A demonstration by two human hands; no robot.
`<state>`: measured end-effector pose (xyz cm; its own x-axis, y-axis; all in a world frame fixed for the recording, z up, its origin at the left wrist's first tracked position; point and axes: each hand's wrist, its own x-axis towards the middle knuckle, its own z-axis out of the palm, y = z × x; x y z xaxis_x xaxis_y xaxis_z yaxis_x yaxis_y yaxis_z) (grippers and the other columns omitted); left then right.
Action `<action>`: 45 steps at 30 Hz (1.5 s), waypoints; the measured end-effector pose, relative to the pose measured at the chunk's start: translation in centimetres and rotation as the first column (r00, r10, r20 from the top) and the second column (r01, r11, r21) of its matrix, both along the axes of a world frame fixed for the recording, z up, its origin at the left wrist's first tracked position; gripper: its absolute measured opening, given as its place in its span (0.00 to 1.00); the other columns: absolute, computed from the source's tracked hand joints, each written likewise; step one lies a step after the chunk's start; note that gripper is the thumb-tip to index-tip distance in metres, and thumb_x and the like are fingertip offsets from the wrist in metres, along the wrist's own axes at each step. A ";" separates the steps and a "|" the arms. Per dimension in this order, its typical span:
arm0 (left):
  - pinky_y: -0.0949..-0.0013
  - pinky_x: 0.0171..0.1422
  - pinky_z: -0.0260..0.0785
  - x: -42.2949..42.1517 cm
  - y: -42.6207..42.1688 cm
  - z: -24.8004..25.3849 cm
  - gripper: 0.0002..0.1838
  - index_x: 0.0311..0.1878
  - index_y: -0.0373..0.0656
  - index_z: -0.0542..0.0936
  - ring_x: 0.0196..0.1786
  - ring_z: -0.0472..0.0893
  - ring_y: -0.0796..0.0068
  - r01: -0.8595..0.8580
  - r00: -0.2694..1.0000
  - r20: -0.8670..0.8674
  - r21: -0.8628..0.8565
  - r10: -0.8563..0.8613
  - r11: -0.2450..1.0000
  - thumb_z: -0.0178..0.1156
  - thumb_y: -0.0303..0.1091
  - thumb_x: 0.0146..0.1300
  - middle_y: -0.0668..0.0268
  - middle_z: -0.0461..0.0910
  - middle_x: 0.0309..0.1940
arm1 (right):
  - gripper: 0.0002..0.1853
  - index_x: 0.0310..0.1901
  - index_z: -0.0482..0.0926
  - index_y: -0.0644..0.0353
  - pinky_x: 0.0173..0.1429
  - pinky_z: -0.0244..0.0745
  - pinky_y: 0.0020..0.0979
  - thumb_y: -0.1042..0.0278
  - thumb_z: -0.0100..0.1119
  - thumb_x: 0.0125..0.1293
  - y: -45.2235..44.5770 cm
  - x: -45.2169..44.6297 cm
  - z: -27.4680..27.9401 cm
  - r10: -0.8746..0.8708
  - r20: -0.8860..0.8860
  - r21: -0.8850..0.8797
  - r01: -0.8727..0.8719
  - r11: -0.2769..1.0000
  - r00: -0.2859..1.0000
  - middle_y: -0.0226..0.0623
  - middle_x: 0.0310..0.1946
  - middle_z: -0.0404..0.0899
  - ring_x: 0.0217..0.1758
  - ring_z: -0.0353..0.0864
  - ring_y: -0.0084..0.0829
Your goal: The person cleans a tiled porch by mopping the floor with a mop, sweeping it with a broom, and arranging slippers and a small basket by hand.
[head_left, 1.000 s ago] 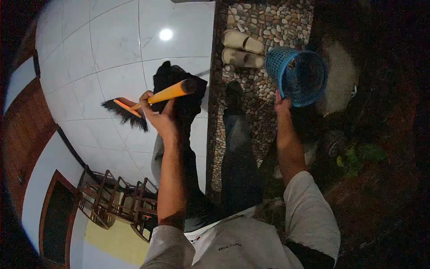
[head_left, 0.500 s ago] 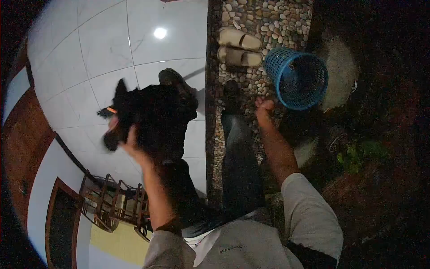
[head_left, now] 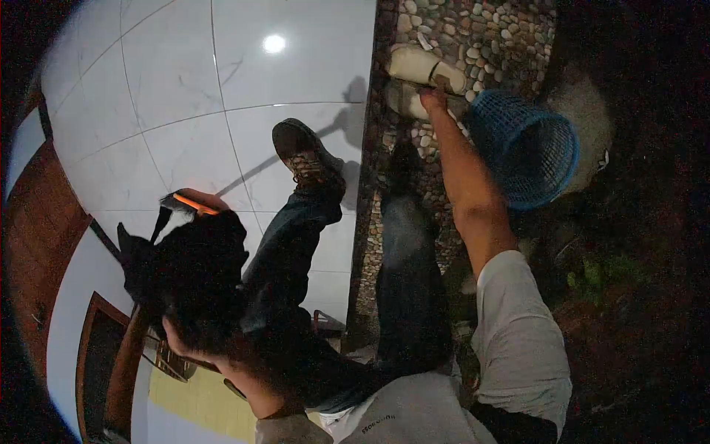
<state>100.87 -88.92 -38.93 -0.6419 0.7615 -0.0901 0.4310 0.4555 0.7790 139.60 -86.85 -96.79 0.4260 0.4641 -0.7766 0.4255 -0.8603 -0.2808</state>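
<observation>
My right hand (head_left: 435,100) reaches down to a pair of beige slip-on sandals (head_left: 412,64) lying side by side on the pebbled strip. Its fingers are closed at the inner edge of the upper sandal, near the opening. On the left, a black furry animal (head_left: 194,270) with a pointed ear stands close against my left leg; whether it is a dog or a cat I cannot tell. My left hand (head_left: 181,342) touches its lower side, and the dark fur hides most of the fingers.
A blue mesh plastic basket (head_left: 529,148) lies tipped over beside the sandals. My shoe (head_left: 307,152) rests on the white tiled floor (head_left: 170,81). An orange-topped brush or broom (head_left: 196,203) is behind the animal. Dark ground with plants (head_left: 603,277) borders the pebbles.
My right hand has moved forward from above the pebbles to the sandals. The animal has shifted back and left, toward my body, and my left hand has moved with it.
</observation>
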 end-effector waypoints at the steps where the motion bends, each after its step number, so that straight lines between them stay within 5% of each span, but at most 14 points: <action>1: 0.73 0.41 0.70 1.2 1.0 0.7 0.15 0.35 0.38 0.77 0.33 0.78 0.72 0.147 0.844 -0.470 -0.261 -0.259 0.954 0.57 0.40 0.50 0.64 0.79 0.33 | 0.25 0.60 0.58 0.55 0.42 0.71 0.36 0.62 0.50 0.61 0.8 -0.6 0.5 0.003 -0.004 0.000 -0.003 1.000 1.000 0.47 0.56 0.62 0.44 0.69 0.40; 3: 0.74 0.37 0.70 1.2 1.2 0.9 0.10 0.31 0.38 0.78 0.30 0.78 0.72 0.124 0.429 -0.726 -0.542 -0.537 0.831 0.58 0.35 0.48 0.65 0.79 0.29 | 0.25 0.60 0.59 0.56 0.49 0.65 0.44 0.57 0.48 0.62 1.9 -2.2 2.7 -0.429 -0.593 0.179 0.630 0.755 0.682 0.47 0.57 0.60 0.50 0.67 0.41; 5: 0.66 0.46 0.67 -0.3 -0.2 0.9 0.17 0.39 0.38 0.75 0.40 0.74 0.66 0.040 0.909 -0.396 -0.228 -0.130 0.973 0.54 0.41 0.51 0.60 0.74 0.39 | 0.26 0.60 0.60 0.57 0.53 0.63 0.48 0.55 0.46 0.63 3.3 -3.3 6.0 -0.456 -0.823 0.085 0.866 0.492 0.339 0.48 0.58 0.59 0.52 0.65 0.42; 6: 0.62 0.50 0.65 -1.1 -0.9 0.9 0.21 0.43 0.37 0.73 0.45 0.72 0.64 -0.080 0.992 -0.107 -0.097 0.070 0.992 0.51 0.44 0.53 0.58 0.72 0.44 | 0.24 0.58 0.62 0.58 0.52 0.64 0.46 0.56 0.47 0.63 4.2 -3.5 8.1 -0.361 -0.405 0.173 0.457 0.872 0.840 0.47 0.58 0.60 0.50 0.67 0.42; 7: 0.58 0.54 0.64 -1.6 -1.4 0.9 0.24 0.47 0.37 0.72 0.49 0.70 0.61 -0.234 0.949 0.213 -0.008 0.231 0.972 0.49 0.47 0.54 0.56 0.69 0.49 | 0.23 0.57 0.64 0.58 0.51 0.66 0.44 0.57 0.47 0.62 4.4 -3.4 8.6 0.055 0.084 -0.042 -0.051 0.998 0.995 0.46 0.57 0.61 0.48 0.69 0.41; 8: 0.54 0.58 0.62 -1.9 -1.8 0.7 0.27 0.51 0.37 0.70 0.54 0.68 0.58 -0.400 0.788 0.521 0.028 0.328 0.916 0.47 0.50 0.56 0.53 0.67 0.54 | 0.23 0.57 0.64 0.58 0.51 0.66 0.44 0.57 0.47 0.62 4.3 -3.8 8.4 0.051 0.081 -0.041 -0.047 0.998 0.995 0.46 0.57 0.61 0.48 0.69 0.41; 12: 0.57 0.57 0.64 -1.1 -1.7 0.1 0.25 0.52 0.37 0.69 0.53 0.69 0.59 -0.155 0.948 0.271 -0.071 0.168 0.985 0.50 0.46 0.56 0.53 0.67 0.53 | 0.22 0.55 0.66 0.59 0.59 0.59 0.42 0.62 0.53 0.59 0.4 -2.2 1.0 -0.091 0.049 0.109 0.086 0.990 0.995 0.45 0.56 0.63 0.54 0.66 0.41; 13: 0.59 0.56 0.66 0.5 -1.2 0.0 0.23 0.51 0.36 0.69 0.51 0.70 0.60 0.004 0.997 -0.082 -0.122 -0.014 0.993 0.50 0.42 0.56 0.52 0.67 0.52 | 0.22 0.54 0.67 0.59 0.61 0.57 0.42 0.63 0.54 0.58 -0.8 -1.4 -1.5 -0.193 -0.072 0.192 0.204 0.960 0.978 0.45 0.55 0.64 0.56 0.65 0.41; 18: 0.61 0.46 0.71 0.9 -1.4 -1.1 0.19 0.45 0.32 0.73 0.42 0.76 0.62 0.229 0.796 -0.492 -0.294 -0.352 0.928 0.47 0.37 0.56 0.53 0.76 0.42 | 0.26 0.54 0.66 0.63 0.65 0.55 0.40 0.70 0.60 0.53 -3.8 -0.7 0.9 -0.469 -0.721 0.052 0.715 0.697 0.509 0.49 0.52 0.66 0.55 0.68 0.37; 20: 0.58 0.48 0.71 1.4 -1.4 -1.2 0.22 0.47 0.31 0.72 0.45 0.75 0.60 0.114 0.979 0.185 -0.154 -0.085 0.981 0.42 0.40 0.59 0.52 0.74 0.45 | 0.27 0.55 0.65 0.65 0.65 0.55 0.40 0.71 0.61 0.52 -5.5 -2.3 2.8 -0.506 -0.781 -0.049 0.771 0.634 0.366 0.50 0.51 0.67 0.54 0.69 0.36; 23: 0.63 0.50 0.70 3.1 -0.5 -1.3 0.22 0.48 0.30 0.70 0.46 0.74 0.60 0.001 0.828 0.555 -0.143 0.079 0.990 0.48 0.38 0.57 0.49 0.71 0.47 | 0.31 0.56 0.62 0.63 0.65 0.55 0.41 0.75 0.62 0.49 -8.2 -3.6 4.5 -0.702 -0.689 -0.222 0.869 0.442 0.181 0.49 0.53 0.64 0.56 0.67 0.38; 33: 0.58 0.50 0.70 6.0 1.8 -1.2 0.25 0.50 0.32 0.71 0.51 0.72 0.59 -0.008 0.966 0.237 -0.366 0.102 0.931 0.37 0.45 0.63 0.52 0.69 0.52 | 0.32 0.60 0.56 0.58 0.60 0.57 0.45 0.60 0.57 0.55 -8.2 -4.3 6.5 -0.661 -0.581 -0.195 0.708 0.679 0.474 0.45 0.56 0.61 0.60 0.59 0.39; 39: 0.57 0.48 0.70 7.7 2.0 -1.0 0.22 0.48 0.34 0.72 0.44 0.75 0.58 -0.151 0.771 0.567 -0.278 0.289 0.948 0.42 0.41 0.60 0.52 0.73 0.45 | 0.37 0.65 0.49 0.53 0.61 0.53 0.50 0.51 0.54 0.58 -5.1 -6.1 11.3 -0.728 -0.370 -0.279 0.679 0.679 0.576 0.45 0.61 0.57 0.66 0.52 0.40; 45: 0.60 0.48 0.70 8.6 1.3 -1.0 0.22 0.46 0.29 0.73 0.43 0.75 0.60 -0.040 0.843 0.510 -0.254 0.169 0.966 0.49 0.39 0.55 0.50 0.73 0.44 | 0.24 0.58 0.61 0.55 0.43 0.59 0.39 0.54 0.46 0.63 -10.7 -2.7 -1.2 -0.718 -0.574 -0.350 0.675 0.650 0.394 0.41 0.46 0.65 0.43 0.58 0.34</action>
